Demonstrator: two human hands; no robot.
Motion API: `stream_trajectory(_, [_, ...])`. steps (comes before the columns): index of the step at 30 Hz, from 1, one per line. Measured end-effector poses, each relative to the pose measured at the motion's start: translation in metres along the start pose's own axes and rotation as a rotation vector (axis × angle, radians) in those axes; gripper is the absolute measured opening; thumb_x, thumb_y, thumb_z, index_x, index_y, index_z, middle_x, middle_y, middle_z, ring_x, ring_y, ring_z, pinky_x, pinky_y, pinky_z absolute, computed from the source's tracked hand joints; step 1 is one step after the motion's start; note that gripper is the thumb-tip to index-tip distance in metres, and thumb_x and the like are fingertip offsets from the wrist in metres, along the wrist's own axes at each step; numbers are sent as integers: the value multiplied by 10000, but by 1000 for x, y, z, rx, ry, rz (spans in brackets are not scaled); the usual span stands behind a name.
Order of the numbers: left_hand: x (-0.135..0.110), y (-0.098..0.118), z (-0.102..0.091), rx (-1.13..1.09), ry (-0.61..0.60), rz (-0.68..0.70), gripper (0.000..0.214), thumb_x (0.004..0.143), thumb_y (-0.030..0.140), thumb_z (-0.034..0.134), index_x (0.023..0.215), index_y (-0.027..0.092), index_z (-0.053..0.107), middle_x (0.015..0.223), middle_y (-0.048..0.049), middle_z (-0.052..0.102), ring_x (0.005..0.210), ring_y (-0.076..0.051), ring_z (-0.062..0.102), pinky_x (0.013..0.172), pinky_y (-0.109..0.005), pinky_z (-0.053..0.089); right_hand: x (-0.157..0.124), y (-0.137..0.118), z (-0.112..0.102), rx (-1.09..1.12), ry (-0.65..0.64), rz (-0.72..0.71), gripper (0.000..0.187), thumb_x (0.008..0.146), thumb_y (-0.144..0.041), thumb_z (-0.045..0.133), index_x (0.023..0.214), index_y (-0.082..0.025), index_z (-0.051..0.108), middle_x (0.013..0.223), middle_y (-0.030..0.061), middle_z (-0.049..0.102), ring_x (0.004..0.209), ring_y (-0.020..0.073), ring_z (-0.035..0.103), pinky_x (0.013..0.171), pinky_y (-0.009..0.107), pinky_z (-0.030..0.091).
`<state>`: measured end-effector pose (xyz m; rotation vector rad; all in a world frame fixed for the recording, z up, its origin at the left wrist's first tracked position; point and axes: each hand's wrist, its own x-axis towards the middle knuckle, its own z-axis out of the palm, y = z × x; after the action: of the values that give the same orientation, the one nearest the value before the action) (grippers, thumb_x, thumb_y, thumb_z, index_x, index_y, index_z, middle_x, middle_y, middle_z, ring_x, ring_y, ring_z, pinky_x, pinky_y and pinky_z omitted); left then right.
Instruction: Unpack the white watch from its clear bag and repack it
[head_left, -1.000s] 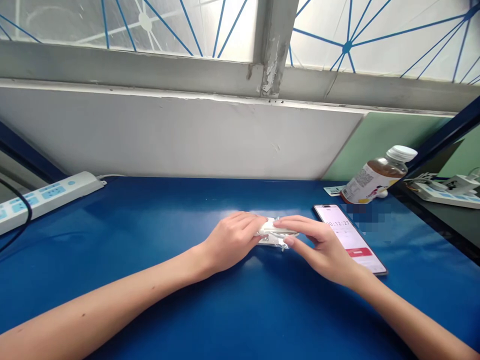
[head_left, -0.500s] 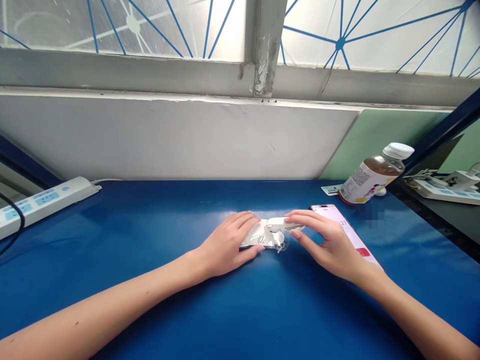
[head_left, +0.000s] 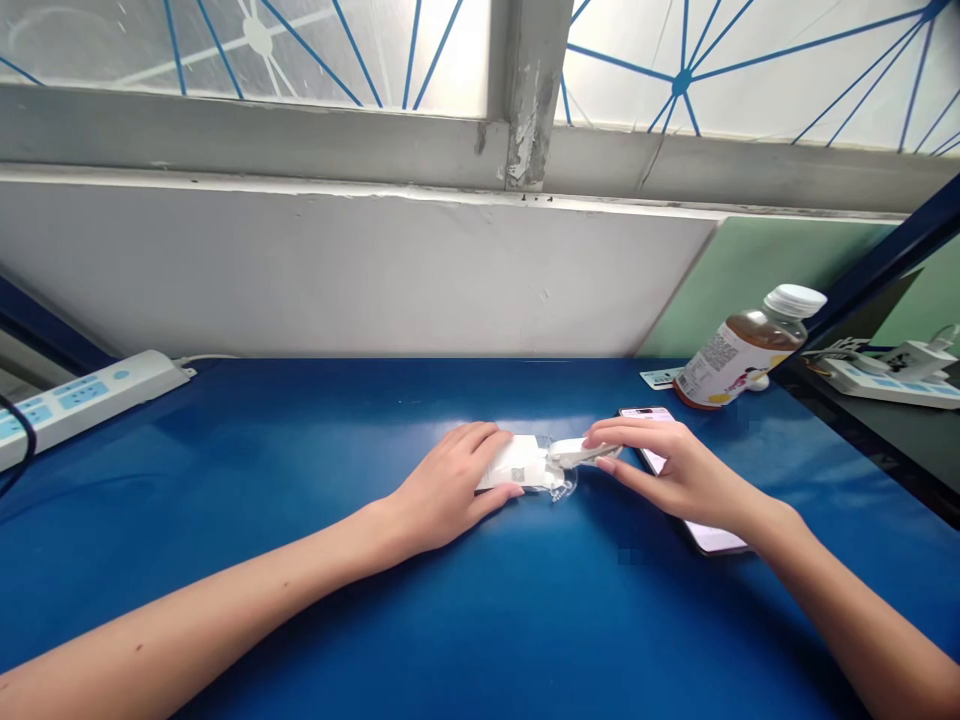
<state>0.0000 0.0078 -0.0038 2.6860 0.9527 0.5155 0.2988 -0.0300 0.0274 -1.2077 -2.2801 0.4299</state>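
On the blue tabletop lies a flat white packet in clear plastic (head_left: 523, 464), with a small dark mark on it and crinkled film at its right end. My left hand (head_left: 457, 487) presses on its left part, fingers curled over the top and thumb along the near edge. A slim white piece (head_left: 570, 453), whose kind I cannot make out, is pinched between the thumb and fingers of my right hand (head_left: 679, 468). It reaches to the packet's right end; whether it is still joined to the packet is unclear. Under my right hand lies a phone (head_left: 716, 537), partly covered.
A bottle with a white cap (head_left: 739, 350) stands at the back right, beside a small printed card (head_left: 660, 379). At the left edge is a white power strip (head_left: 82, 400) with a black cable; another power strip (head_left: 892, 382) lies far right. A wall borders the back.
My right hand has shifted slightly right, drawing the white piece away from the packet. More of the packet's white surface shows. My left hand has stayed nearly in place.
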Motion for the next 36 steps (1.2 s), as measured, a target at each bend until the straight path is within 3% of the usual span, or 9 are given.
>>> stream_trajectory(9, [-1, -1, 0, -64, 31, 71, 421, 1012, 436, 483, 1349, 184, 504, 1325, -146, 573, 1232, -299, 531, 1026, -468, 477, -3, -10, 31, 16, -58, 36, 295, 961, -272, 577, 1248, -238, 635, 1284, 51, 696, 1172, 217, 655, 1008, 353, 530])
stream_trajectory(13, [0, -2, 2, -56, 45, 74, 431, 1003, 440, 504, 1345, 178, 517, 1319, -149, 577, 1238, -306, 524, 1032, -474, 476, -1, -12, 44, -119, 36, -38, 261, 981, -225, 531, 1212, -216, 654, 1276, 80, 692, 1115, 223, 675, 966, 379, 553])
stream_trajectory(16, [0, -2, 3, -49, 63, 72, 426, 999, 438, 513, 1338, 181, 529, 1308, -143, 587, 1248, -307, 514, 1042, -486, 469, 0, -12, 41, -228, 83, -79, 220, 980, -220, 529, 1133, -213, 686, 1205, 93, 716, 1031, 241, 691, 885, 405, 575])
stream_trajectory(22, [0, -1, 3, -17, 63, 64, 447, 994, 449, 520, 1336, 161, 539, 1319, -146, 594, 1276, -317, 489, 1063, -498, 451, -1, -12, 23, -282, 51, -64, 180, 971, -223, 535, 983, -209, 714, 993, 65, 766, 864, 229, 702, 778, 404, 577])
stream_trajectory(28, [-1, -3, 5, -17, 77, 71, 445, 988, 453, 529, 1341, 184, 536, 1318, -135, 600, 1273, -314, 498, 1060, -498, 453, -3, -18, 35, -195, 19, -64, 242, 962, -160, 507, 1116, -200, 690, 1139, 77, 738, 992, 234, 681, 867, 407, 566])
stream_trajectory(36, [0, -1, 3, 3, 69, 88, 435, 1000, 442, 507, 1322, 150, 538, 1302, -153, 603, 1253, -315, 507, 1051, -495, 458, -2, -23, 41, -234, 65, -129, 253, 955, -147, 517, 1159, -182, 663, 1145, 89, 730, 1163, 271, 606, 977, 470, 533])
